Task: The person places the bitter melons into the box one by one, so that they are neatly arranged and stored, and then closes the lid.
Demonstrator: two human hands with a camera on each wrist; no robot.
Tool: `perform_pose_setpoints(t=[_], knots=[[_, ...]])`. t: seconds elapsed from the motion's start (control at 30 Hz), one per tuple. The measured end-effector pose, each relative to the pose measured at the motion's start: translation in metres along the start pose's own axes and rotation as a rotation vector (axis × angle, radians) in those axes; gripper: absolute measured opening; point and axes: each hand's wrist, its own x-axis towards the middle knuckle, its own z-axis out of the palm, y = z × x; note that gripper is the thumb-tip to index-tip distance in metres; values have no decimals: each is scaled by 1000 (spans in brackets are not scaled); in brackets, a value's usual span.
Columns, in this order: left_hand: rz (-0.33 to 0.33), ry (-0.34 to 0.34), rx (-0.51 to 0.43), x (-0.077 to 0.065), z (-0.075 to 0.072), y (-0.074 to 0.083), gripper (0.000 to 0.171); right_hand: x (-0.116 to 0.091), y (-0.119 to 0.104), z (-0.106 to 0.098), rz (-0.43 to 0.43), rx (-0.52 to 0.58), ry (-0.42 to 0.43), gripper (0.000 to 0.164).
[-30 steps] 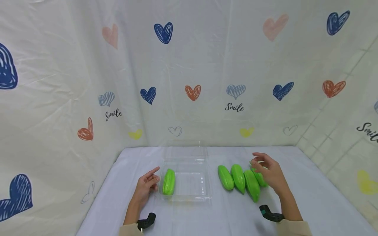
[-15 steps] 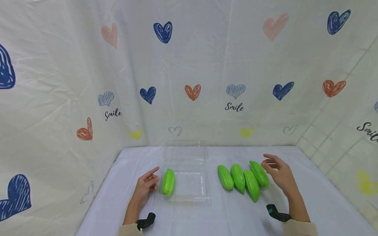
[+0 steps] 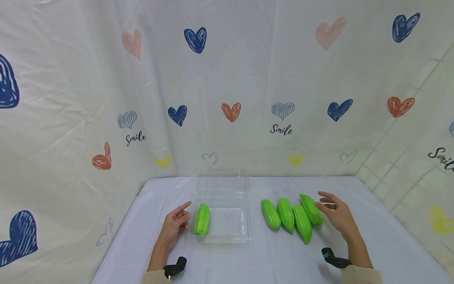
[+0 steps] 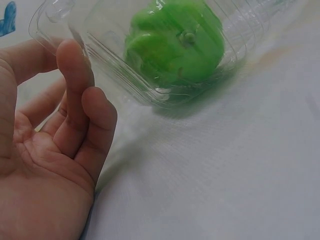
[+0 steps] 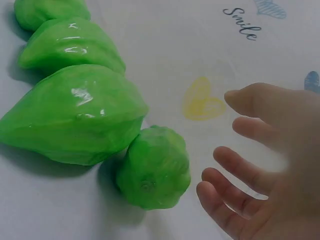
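A clear plastic clamshell container [image 3: 230, 238] lies with its lid [image 3: 221, 183] raised at the back. Along its left side sits one glossy green ridged fruit [image 3: 202, 219], whose stem end [image 4: 187, 38] shows through the plastic. My left hand [image 3: 173, 227] rests at the container's left edge, fingers loosely bent and fingertips [image 4: 75, 55] right at the rim. Several similar green fruits lie grouped to the right. The rightmost fruit [image 3: 311, 210] is closest to my right hand [image 3: 338, 215], which holds nothing. Its fingers [image 5: 215, 200] are spread and slightly bent, a small gap from that fruit.
A white cloth [image 3: 276, 262] covers the table. Behind it hangs a pale curtain [image 3: 255, 71] printed with hearts and words. Three more green fruits, among them the leftmost one [image 3: 271, 214], lie between the container and the rightmost fruit. Black wrist cameras sit on both wrists.
My right hand has moved right, off the rightmost fruit that it partly covered, then slightly down toward the table. My left hand, the container and the fruits stay in place.
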Motion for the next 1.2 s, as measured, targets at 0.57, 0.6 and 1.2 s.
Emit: perform_pose_setpoints(t=[0.57, 0.6, 1.2], knots=[[-7, -11, -29, 1, 0, 1, 52, 10, 28, 14, 82, -9, -104, 74], [-8, -12, -30, 1, 0, 1, 52, 10, 28, 14, 90, -8, -111, 75], [-24, -2, -20, 1, 1, 2, 52, 8, 26, 13, 127, 5, -128, 72]])
